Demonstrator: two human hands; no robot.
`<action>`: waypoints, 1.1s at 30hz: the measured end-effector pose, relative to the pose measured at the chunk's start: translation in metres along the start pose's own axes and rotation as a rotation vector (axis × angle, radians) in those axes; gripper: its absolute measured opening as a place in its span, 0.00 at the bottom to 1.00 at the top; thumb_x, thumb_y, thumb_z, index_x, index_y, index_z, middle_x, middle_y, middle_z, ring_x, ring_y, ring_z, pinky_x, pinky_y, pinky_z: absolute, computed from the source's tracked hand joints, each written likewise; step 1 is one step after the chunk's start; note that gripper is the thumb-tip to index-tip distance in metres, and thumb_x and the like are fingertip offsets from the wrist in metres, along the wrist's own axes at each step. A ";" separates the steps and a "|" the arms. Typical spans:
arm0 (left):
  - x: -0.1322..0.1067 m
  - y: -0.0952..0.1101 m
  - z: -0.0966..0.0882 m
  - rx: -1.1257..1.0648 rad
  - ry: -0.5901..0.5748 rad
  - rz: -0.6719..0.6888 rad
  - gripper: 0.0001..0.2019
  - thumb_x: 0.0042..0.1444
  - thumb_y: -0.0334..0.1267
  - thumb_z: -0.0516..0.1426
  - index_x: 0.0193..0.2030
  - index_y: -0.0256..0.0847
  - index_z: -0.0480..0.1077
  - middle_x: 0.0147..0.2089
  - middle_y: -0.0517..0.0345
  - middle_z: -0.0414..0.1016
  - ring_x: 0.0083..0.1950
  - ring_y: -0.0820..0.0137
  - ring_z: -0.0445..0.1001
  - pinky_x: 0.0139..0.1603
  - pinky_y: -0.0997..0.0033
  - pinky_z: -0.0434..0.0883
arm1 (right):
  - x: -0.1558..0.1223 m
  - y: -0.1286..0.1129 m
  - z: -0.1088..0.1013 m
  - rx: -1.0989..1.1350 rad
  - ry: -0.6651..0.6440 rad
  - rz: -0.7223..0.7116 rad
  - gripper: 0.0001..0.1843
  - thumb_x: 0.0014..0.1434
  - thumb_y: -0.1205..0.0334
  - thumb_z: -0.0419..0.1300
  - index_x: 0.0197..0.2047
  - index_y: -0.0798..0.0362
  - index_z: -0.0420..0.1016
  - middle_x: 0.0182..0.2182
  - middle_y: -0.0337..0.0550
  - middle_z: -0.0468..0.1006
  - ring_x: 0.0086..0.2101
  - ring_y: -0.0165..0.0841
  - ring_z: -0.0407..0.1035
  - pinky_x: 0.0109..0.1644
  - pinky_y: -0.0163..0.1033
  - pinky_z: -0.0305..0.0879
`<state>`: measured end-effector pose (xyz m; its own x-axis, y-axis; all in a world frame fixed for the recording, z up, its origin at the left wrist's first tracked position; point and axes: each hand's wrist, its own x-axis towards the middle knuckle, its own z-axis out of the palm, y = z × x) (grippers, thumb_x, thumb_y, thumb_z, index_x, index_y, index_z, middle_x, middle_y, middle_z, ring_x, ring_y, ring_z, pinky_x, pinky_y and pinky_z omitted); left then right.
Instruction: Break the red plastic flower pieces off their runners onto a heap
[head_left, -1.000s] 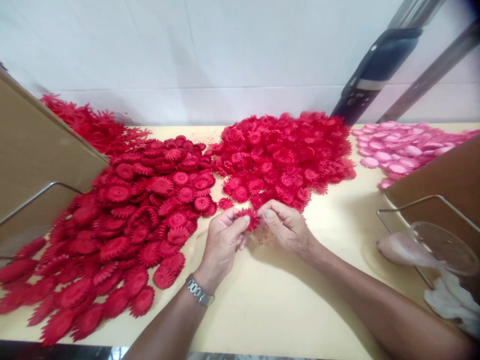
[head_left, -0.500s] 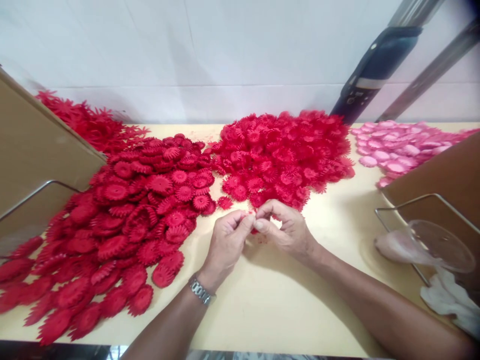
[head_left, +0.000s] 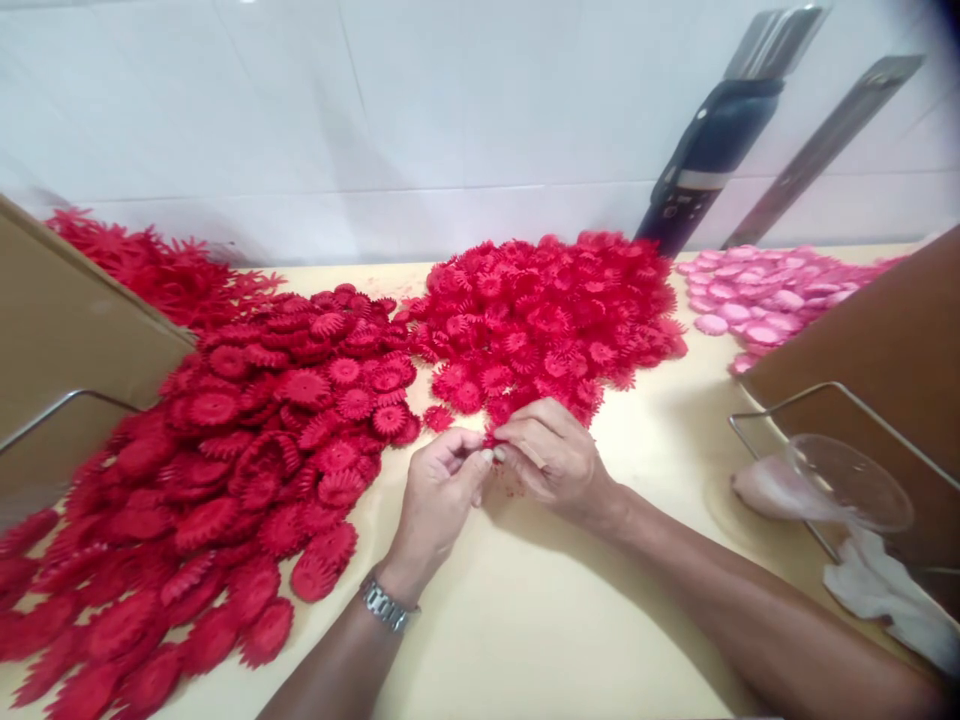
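My left hand (head_left: 442, 490), with a metal watch (head_left: 385, 606) on the wrist, is closed in a pinch of thumb and forefinger. Its fingertips meet those of my right hand (head_left: 553, 455), also pinched, around a small red fabric petal piece (head_left: 490, 440). Most of that piece is hidden by the fingers. Just behind the hands lies a heap of bright red fringed petal discs (head_left: 555, 310). A larger pile of darker red fringed discs (head_left: 247, 460) spreads over the table to the left. Small red scraps lie on the table under my fingers.
Brown boxes stand left (head_left: 67, 350) and right (head_left: 885, 340), each with a wire frame. Pink discs (head_left: 772, 300) and red spiky pieces (head_left: 150, 265) lie farther back. A dark blue bottle (head_left: 712, 170) leans on the wall. At right are a clear plastic cup (head_left: 847, 485) and white tissue (head_left: 885, 590).
My head view has shifted slightly, so the scene sits farther left and lower. The right hand has rolled over, its fingers now covering more of the thumb. Both hands stay together.
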<state>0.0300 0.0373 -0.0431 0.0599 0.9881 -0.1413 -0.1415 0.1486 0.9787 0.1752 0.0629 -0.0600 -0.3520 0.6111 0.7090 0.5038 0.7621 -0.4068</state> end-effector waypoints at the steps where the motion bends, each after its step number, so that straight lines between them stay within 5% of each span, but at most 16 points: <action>1: 0.000 0.000 0.000 0.001 0.009 -0.004 0.07 0.46 0.37 0.60 0.26 0.38 0.66 0.18 0.68 0.61 0.18 0.81 0.57 0.18 0.80 0.55 | 0.000 -0.001 0.001 -0.006 -0.001 0.006 0.05 0.58 0.68 0.54 0.33 0.53 0.71 0.28 0.45 0.71 0.31 0.33 0.65 0.34 0.39 0.63; 8: 0.001 -0.002 0.000 -0.048 0.020 0.000 0.11 0.40 0.37 0.64 0.22 0.38 0.65 0.18 0.68 0.61 0.17 0.81 0.58 0.18 0.80 0.56 | 0.002 -0.006 0.000 0.155 -0.021 0.123 0.07 0.59 0.67 0.50 0.30 0.53 0.65 0.24 0.41 0.66 0.26 0.31 0.61 0.29 0.37 0.58; 22: 0.000 0.006 -0.005 -0.212 -0.030 -0.068 0.14 0.40 0.38 0.65 0.21 0.37 0.62 0.15 0.69 0.58 0.15 0.83 0.54 0.16 0.81 0.51 | 0.007 -0.011 -0.010 0.343 -0.095 0.315 0.08 0.59 0.65 0.49 0.28 0.53 0.60 0.26 0.41 0.64 0.28 0.30 0.59 0.32 0.37 0.58; 27: 0.003 0.016 -0.018 -0.351 0.105 0.018 0.11 0.42 0.34 0.63 0.22 0.38 0.62 0.14 0.71 0.57 0.14 0.83 0.53 0.16 0.81 0.54 | 0.011 0.003 -0.023 0.414 0.124 0.506 0.07 0.60 0.65 0.48 0.29 0.52 0.59 0.23 0.36 0.60 0.23 0.27 0.54 0.25 0.33 0.52; 29: 0.006 0.016 -0.021 -0.336 0.119 0.053 0.10 0.43 0.35 0.62 0.24 0.39 0.63 0.14 0.71 0.58 0.15 0.82 0.54 0.17 0.81 0.56 | 0.013 0.006 -0.026 0.452 0.157 0.545 0.06 0.60 0.64 0.49 0.30 0.52 0.60 0.23 0.35 0.60 0.23 0.26 0.53 0.25 0.33 0.52; 33: 0.011 0.003 -0.017 -0.091 0.047 0.027 0.05 0.48 0.36 0.59 0.29 0.38 0.67 0.16 0.68 0.61 0.18 0.80 0.59 0.20 0.79 0.59 | 0.012 0.005 -0.024 0.541 0.006 0.554 0.06 0.59 0.62 0.51 0.31 0.53 0.63 0.23 0.35 0.61 0.23 0.26 0.54 0.26 0.33 0.52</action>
<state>0.0133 0.0489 -0.0441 0.0088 0.9923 -0.1236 -0.2316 0.1223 0.9651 0.1925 0.0688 -0.0400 -0.1560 0.9338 0.3219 0.1488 0.3444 -0.9269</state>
